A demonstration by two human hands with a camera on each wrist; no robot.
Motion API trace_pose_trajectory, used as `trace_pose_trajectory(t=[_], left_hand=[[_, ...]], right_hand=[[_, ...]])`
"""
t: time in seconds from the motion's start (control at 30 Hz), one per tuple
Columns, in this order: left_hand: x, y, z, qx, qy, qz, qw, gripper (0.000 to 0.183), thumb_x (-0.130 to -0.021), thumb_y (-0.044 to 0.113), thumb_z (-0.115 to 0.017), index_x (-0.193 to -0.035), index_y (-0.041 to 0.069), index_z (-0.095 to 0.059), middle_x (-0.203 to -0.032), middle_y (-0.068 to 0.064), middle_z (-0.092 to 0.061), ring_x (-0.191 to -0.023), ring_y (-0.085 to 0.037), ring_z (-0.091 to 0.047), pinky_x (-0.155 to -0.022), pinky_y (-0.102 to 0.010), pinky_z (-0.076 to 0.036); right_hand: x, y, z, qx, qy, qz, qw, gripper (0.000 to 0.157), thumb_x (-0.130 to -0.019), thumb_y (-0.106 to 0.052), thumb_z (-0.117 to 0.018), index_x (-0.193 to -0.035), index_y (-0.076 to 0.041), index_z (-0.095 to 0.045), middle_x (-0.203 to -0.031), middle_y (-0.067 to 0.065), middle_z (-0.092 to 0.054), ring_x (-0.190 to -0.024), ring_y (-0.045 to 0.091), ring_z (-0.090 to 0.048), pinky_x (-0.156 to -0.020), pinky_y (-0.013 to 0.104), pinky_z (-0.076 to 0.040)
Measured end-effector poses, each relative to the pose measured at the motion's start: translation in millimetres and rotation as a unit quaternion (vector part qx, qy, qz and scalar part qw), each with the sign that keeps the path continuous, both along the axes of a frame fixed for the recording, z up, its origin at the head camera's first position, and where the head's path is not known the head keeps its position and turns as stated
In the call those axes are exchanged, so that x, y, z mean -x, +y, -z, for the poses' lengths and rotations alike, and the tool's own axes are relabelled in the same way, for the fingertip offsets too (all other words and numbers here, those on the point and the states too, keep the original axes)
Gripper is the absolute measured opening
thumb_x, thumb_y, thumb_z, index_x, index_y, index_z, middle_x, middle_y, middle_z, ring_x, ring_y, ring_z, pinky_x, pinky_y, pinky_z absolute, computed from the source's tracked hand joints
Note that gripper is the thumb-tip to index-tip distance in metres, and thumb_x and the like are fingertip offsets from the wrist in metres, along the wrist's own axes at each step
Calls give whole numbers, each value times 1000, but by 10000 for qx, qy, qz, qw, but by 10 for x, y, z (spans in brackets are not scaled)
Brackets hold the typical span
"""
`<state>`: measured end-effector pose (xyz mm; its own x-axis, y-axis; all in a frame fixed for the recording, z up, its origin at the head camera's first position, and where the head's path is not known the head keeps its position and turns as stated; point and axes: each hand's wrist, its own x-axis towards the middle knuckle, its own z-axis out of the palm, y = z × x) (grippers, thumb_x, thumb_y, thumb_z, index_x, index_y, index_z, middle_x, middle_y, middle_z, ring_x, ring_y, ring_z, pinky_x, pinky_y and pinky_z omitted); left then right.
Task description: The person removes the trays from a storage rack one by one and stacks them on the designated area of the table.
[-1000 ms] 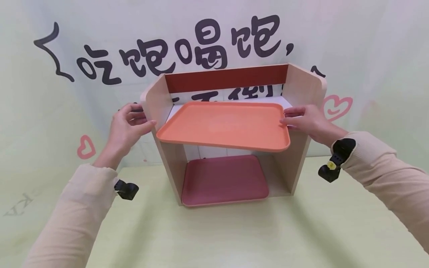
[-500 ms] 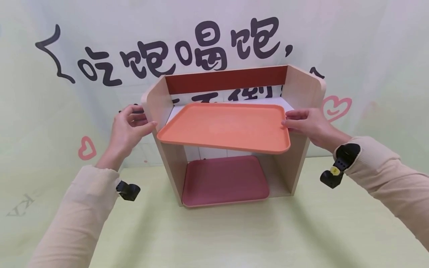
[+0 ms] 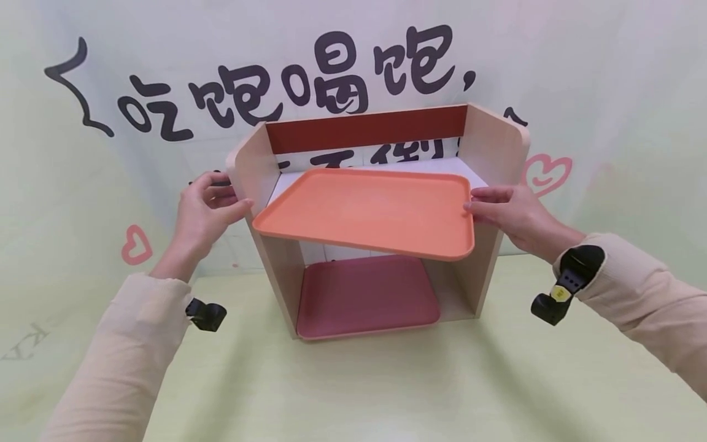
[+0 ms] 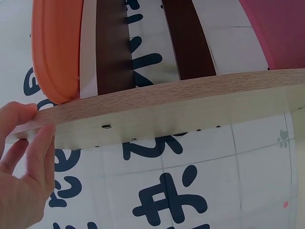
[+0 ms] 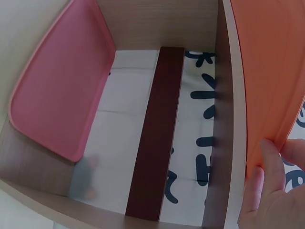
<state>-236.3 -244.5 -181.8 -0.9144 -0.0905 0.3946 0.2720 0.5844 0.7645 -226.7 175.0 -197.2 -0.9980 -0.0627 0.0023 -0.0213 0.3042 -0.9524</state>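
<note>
A light wood two-tier shelf (image 3: 497, 141) stands against the wall. An orange tray (image 3: 370, 212) lies on its upper board, skewed so that the right front corner juts out past the front edge. My right hand (image 3: 521, 215) pinches the tray's right rim between thumb and fingers; the right wrist view shows those fingers (image 5: 270, 164) at the orange underside. At the other end, my left hand (image 3: 201, 212) grips the shelf's left side panel (image 4: 157, 100), thumb at its front edge and fingers against the outer face. A dark pink tray (image 3: 367, 298) lies on the bottom level.
A red-brown back rail (image 3: 370, 130) runs across the top of the shelf. Behind it hangs a pale wall cloth (image 3: 166, 37) with large black characters and pink hearts. The light table (image 3: 353, 393) stretches out in front.
The orange tray's right front corner has come slightly forward with my right hand, increasing its skew. My left hand keeps its hold on the side panel. The head view has shifted slightly.
</note>
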Motion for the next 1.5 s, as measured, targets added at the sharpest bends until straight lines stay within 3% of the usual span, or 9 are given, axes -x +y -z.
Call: trace_pose_trajectory(t=[0.23,0.43,0.87,1.23,1.5], left_hand=[[9,-3,15,34,-31,-17,10000,54,-79,30,-66,-122,8,-42,-115,-13,-52,-96,-19,-55,-77,-28,-48],[0,-8,13,61,-47,-26,10000,55,-79,31,-65,-123,8,-42,-116,-12,-51,-97,-20,-55,-78,-27,-48],[9,-45,15,89,-53,2,9999,55,-79,31,-65,-123,7,-41,-116,-12,-51,-96,-17,-55,-74,-20,-48],[1,-37,-13,115,-106,43,9999,56,-79,32,-65,-123,8,-40,-117,-14,-51,-96,-18,-55,-76,-25,-48],[1,-34,-6,127,-132,23,9998,58,-78,34,-65,-124,8,-40,-118,-14,-50,-99,-21,-55,-79,-28,-48]], right_hand=[[-82,14,13,495,-201,-64,9986,62,-82,-26,-63,-131,2,-38,-102,1,-60,-86,7,-62,-93,30,-36],[-155,10,12,1112,-317,-70,9933,61,-81,-21,-64,-129,5,-37,-90,-4,-63,-84,9,-63,-86,23,-41],[-287,-28,27,1744,-491,20,9834,65,-77,-18,-68,-130,2,-37,-93,-2,-63,-84,9,-63,-87,26,-40],[-307,-18,60,1289,-405,-89,9908,69,-77,-25,-68,-133,-2,-35,-117,4,-52,-94,9,-60,-90,26,-38],[-137,31,20,807,-339,-330,9956,73,-82,-25,-63,-138,0,-23,-130,17,-40,-92,8,-60,-93,31,-37]])
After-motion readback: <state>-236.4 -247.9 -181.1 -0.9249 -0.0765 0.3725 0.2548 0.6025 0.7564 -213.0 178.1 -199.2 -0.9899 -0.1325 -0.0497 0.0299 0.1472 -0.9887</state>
